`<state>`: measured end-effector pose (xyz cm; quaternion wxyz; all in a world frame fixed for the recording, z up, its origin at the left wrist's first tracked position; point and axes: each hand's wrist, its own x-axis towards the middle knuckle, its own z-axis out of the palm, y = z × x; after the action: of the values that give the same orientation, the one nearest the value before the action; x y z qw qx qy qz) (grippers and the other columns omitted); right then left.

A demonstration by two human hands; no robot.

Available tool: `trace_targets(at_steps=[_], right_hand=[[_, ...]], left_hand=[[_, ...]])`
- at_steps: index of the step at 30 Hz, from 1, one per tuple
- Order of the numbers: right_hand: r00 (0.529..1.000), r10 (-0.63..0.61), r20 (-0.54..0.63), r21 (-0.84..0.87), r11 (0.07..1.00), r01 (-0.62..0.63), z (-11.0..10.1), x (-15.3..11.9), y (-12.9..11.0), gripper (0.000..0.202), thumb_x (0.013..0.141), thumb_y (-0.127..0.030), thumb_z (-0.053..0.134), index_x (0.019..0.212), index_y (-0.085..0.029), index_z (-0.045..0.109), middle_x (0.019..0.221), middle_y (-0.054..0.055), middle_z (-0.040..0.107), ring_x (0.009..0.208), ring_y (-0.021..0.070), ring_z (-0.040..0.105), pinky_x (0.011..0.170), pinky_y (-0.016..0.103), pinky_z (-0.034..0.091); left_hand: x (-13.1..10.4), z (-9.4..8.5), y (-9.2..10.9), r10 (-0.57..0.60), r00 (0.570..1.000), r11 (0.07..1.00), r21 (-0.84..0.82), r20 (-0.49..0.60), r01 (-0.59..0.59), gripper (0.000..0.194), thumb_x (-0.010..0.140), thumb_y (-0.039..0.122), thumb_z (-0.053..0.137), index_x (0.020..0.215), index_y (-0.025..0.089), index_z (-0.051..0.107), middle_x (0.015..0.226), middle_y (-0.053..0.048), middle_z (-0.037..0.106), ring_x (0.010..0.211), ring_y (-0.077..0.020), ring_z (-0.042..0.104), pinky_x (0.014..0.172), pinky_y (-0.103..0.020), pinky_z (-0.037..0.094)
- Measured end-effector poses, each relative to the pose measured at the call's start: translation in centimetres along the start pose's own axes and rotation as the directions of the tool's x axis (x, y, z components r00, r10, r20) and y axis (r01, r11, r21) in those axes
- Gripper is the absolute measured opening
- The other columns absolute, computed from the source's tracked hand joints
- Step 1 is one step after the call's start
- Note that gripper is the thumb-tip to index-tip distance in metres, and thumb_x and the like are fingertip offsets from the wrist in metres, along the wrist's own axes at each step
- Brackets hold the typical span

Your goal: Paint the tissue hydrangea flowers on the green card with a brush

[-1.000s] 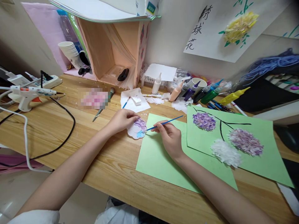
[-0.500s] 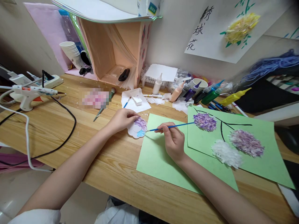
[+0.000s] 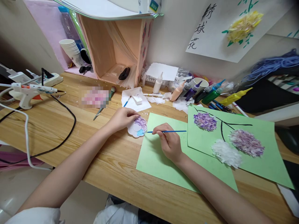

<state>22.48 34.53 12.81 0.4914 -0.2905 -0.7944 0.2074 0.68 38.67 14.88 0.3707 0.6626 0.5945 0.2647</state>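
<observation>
My left hand [image 3: 122,119] pinches the upper edge of a small flower-shaped palette [image 3: 133,128], which has purple and light blue paint in its wells. A blue paintbrush [image 3: 178,131] is held in my right hand [image 3: 168,140], lying nearly level, its tip at the blue paint on the palette's right side. Below that hand is a plain green sheet [image 3: 161,168]. Beside it, another green sheet [image 3: 201,141] carries a drawn black branch, two purple paper flower clusters [image 3: 205,121] and a white cluster [image 3: 226,153].
A hot glue gun [image 3: 25,93] with looping cables lies at the left. Behind the hands are a paper piece [image 3: 135,99], a white bottle [image 3: 158,83] and several paint bottles [image 3: 211,95]. An open box [image 3: 116,49] stands at the back.
My right hand has shifted slightly left and turned, and the brush's rear end has swung lower, away from the purple cluster. The left hand and palette have barely moved.
</observation>
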Motion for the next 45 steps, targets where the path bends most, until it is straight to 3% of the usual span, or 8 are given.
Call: trace_targets(at_steps=[12, 16, 20, 24, 28, 39, 43, 45], right_hand=[[0.997, 0.016, 0.076, 0.057, 0.998, -0.02, 0.07, -0.07, -0.07, 0.02, 0.099, -0.015, 0.043, 0.09, -0.022, 0.06, 0.082, 0.004, 0.07, 0.077, 0.0167, 0.062, 0.069, 0.031, 0.048], [0.997, 0.071, -0.014, 0.053, 0.996, -0.071, 0.15, -0.13, 0.06, 0.022, 0.1, -0.017, 0.042, 0.088, -0.022, 0.06, 0.079, 0.003, 0.068, 0.075, 0.0166, 0.061, 0.067, 0.03, 0.048], [0.996, 0.079, 0.034, 0.064, 0.995, -0.081, 0.11, -0.12, 0.04, 0.023, 0.1, -0.018, 0.043, 0.086, -0.022, 0.061, 0.081, 0.003, 0.069, 0.075, 0.0162, 0.062, 0.066, 0.03, 0.048], [0.994, 0.099, -0.034, 0.07, 0.993, -0.097, 0.03, -0.11, -0.01, 0.024, 0.1, -0.019, 0.042, 0.085, -0.023, 0.06, 0.077, 0.003, 0.066, 0.074, 0.0164, 0.061, 0.065, 0.031, 0.048], [0.997, 0.057, 0.043, 0.077, 0.995, -0.061, 0.07, -0.1, -0.05, 0.023, 0.1, -0.018, 0.043, 0.087, -0.022, 0.061, 0.081, 0.004, 0.069, 0.078, 0.017, 0.063, 0.067, 0.031, 0.048], [0.994, 0.107, -0.015, 0.076, 0.992, -0.105, 0.11, -0.07, -0.06, 0.024, 0.1, -0.019, 0.042, 0.085, -0.022, 0.061, 0.079, 0.004, 0.067, 0.076, 0.017, 0.062, 0.067, 0.031, 0.048], [0.994, 0.101, 0.052, 0.085, 0.991, -0.105, 0.14, -0.05, -0.04, 0.025, 0.1, -0.02, 0.042, 0.085, -0.022, 0.061, 0.081, 0.004, 0.068, 0.077, 0.017, 0.063, 0.068, 0.032, 0.048], [0.991, 0.132, 0.012, 0.061, 0.989, -0.132, 0.15, -0.04, -0.04, 0.026, 0.1, -0.02, 0.042, 0.082, -0.022, 0.06, 0.078, 0.003, 0.067, 0.073, 0.0164, 0.061, 0.067, 0.031, 0.048]], left_hand=[[0.02, 0.04, -0.06, -0.007, 1.0, 1.0, 0.003, 0.011, 0.007, 0.038, 0.079, 0.042, 0.057, 0.094, 0.013, 0.078, 0.097, -0.01, 0.078, 0.087, -0.0254, 0.071, 0.074, -0.032, 0.051], [-0.01, 0.06, 0.0, -0.011, 1.0, 1.0, 0.005, 0.012, 0.011, 0.039, 0.079, 0.041, 0.057, 0.095, 0.012, 0.078, 0.097, -0.011, 0.078, 0.087, -0.0257, 0.071, 0.074, -0.032, 0.051], [0.03, 0.07, -0.02, -0.008, 1.0, 1.0, 0.006, 0.012, 0.008, 0.038, 0.08, 0.04, 0.057, 0.094, 0.012, 0.078, 0.097, -0.01, 0.078, 0.087, -0.0253, 0.071, 0.075, -0.032, 0.051], [0.05, 0.01, -0.03, -0.005, 1.0, 1.0, 0.006, 0.011, 0.005, 0.037, 0.08, 0.039, 0.057, 0.095, 0.012, 0.078, 0.098, -0.01, 0.078, 0.088, -0.0253, 0.071, 0.075, -0.032, 0.05], [0.01, -0.03, 0.0, -0.004, 1.0, 1.0, 0.007, 0.019, 0.004, 0.038, 0.08, 0.041, 0.057, 0.094, 0.012, 0.078, 0.096, -0.01, 0.078, 0.085, -0.0257, 0.071, 0.073, -0.032, 0.051], [0.01, 0.01, 0.05, 0.0, 1.0, 1.0, 0.005, 0.019, -0.001, 0.037, 0.079, 0.04, 0.057, 0.093, 0.012, 0.078, 0.096, -0.01, 0.078, 0.086, -0.0254, 0.071, 0.074, -0.032, 0.051], [0.0, 0.03, 0.0, 0.0, 1.0, 1.0, 0.005, 0.017, 0.0, 0.038, 0.079, 0.041, 0.057, 0.093, 0.012, 0.078, 0.095, -0.01, 0.078, 0.085, -0.0255, 0.071, 0.072, -0.032, 0.05], [0.03, 0.04, -0.02, -0.001, 1.0, 1.0, 0.005, 0.013, 0.001, 0.038, 0.079, 0.041, 0.058, 0.093, 0.012, 0.078, 0.096, -0.01, 0.078, 0.086, -0.0253, 0.071, 0.073, -0.032, 0.05]])
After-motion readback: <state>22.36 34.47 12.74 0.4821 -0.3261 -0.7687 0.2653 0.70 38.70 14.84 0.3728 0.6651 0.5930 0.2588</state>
